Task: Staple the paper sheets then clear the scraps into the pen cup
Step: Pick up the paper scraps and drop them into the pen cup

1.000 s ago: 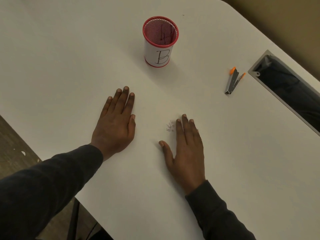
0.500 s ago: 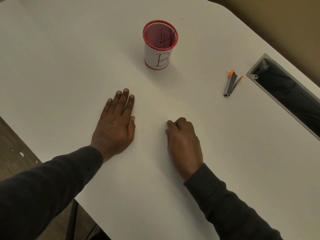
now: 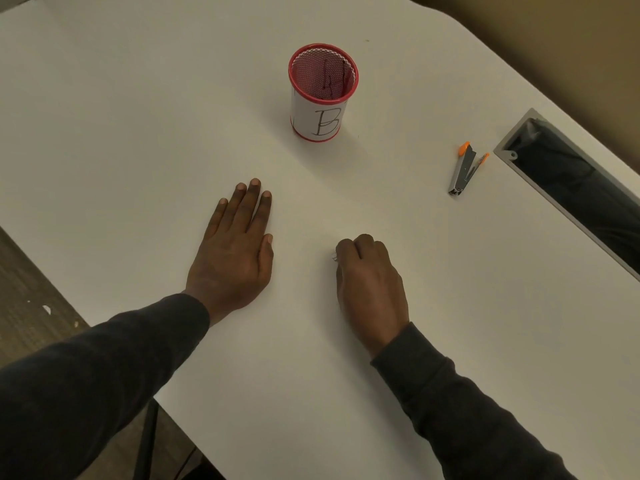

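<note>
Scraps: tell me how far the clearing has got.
Done, apparently: the stapler lies set aside, untouched; no sheets are in view, so stapling cannot be confirmed. In hand: the right hand curls round the scraps, a white bit showing at its fingertips; the left hand rests flat. Left: dropping them into the pen cup.

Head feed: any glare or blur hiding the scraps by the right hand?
Head view: dim, warm light, no glare on the table; soft shadow beside the pen cup; slightly soft focus; the right hand covers all but a white sliver of scrap.
</note>
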`<control>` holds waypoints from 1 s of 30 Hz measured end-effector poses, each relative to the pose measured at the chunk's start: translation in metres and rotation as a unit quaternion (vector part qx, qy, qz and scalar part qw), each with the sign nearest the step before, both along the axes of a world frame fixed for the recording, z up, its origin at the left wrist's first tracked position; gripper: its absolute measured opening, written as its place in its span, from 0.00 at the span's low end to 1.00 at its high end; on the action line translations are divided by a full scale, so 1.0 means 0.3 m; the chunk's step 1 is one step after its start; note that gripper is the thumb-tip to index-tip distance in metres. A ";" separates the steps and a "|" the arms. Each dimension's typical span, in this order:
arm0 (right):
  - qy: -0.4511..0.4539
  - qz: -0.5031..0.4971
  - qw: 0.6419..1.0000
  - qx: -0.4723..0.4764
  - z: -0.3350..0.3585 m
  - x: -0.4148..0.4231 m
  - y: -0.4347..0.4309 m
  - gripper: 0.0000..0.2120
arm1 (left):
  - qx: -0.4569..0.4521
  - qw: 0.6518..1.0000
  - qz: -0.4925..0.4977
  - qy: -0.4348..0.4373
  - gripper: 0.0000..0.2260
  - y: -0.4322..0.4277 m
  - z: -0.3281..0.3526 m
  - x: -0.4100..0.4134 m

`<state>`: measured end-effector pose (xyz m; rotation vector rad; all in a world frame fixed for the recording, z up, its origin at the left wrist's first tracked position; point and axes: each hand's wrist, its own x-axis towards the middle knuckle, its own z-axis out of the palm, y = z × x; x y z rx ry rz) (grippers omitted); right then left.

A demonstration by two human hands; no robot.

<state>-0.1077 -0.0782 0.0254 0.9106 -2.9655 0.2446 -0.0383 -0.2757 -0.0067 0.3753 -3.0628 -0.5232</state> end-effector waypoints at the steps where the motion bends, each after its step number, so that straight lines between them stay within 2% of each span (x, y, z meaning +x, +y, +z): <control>1: -0.005 0.002 1.000 -0.007 -0.001 -0.003 0.003 0.14 | 0.000 1.000 0.000 -0.001 0.29 0.001 0.000 0.000; 5: -0.051 -0.001 0.995 -0.090 0.011 -0.020 0.018 0.05 | 0.000 1.000 0.001 0.001 0.29 0.001 0.000 0.000; 8: -0.163 -0.062 0.963 -0.204 0.040 -0.040 0.028 0.05 | -0.001 1.000 0.001 0.002 0.29 -0.001 -0.001 0.000; 10: -0.276 -0.143 0.907 -0.283 0.063 -0.056 0.032 0.04 | 0.000 1.000 0.001 0.002 0.29 -0.001 -0.001 0.001; 13: -0.415 -0.224 0.790 -0.391 0.092 -0.076 0.048 0.03 | -0.001 1.000 0.001 0.002 0.29 -0.001 0.000 0.000; 15: -0.474 -0.248 0.720 -0.443 0.106 -0.086 0.058 0.05 | -0.002 1.000 0.000 0.002 0.29 -0.001 0.000 0.000; 17: -0.505 -0.260 0.672 -0.475 0.118 -0.099 0.062 0.06 | -0.001 1.000 0.002 0.001 0.29 -0.003 0.000 0.000; 19: -0.523 -0.264 0.641 -0.496 0.134 -0.115 0.059 0.06 | -0.002 1.000 0.000 -0.001 0.29 0.000 -0.003 0.002; 22: -0.529 -0.253 0.620 -0.521 0.178 -0.157 0.036 0.06 | -0.002 1.000 0.000 0.000 0.29 -0.002 -0.005 0.002; 25: -0.524 -0.221 0.622 -0.538 0.236 -0.235 -0.019 0.06 | 0.000 1.000 0.000 0.005 0.29 -0.002 -0.004 0.001; 27: -0.511 -0.191 0.640 -0.540 0.276 -0.309 -0.073 0.05 | -0.001 1.000 0.000 0.008 0.29 -0.003 -0.004 0.001; 30: -0.468 -0.144 0.688 -0.536 0.334 -0.432 -0.162 0.04 | -0.002 1.000 0.000 0.008 0.28 -0.001 -0.005 0.002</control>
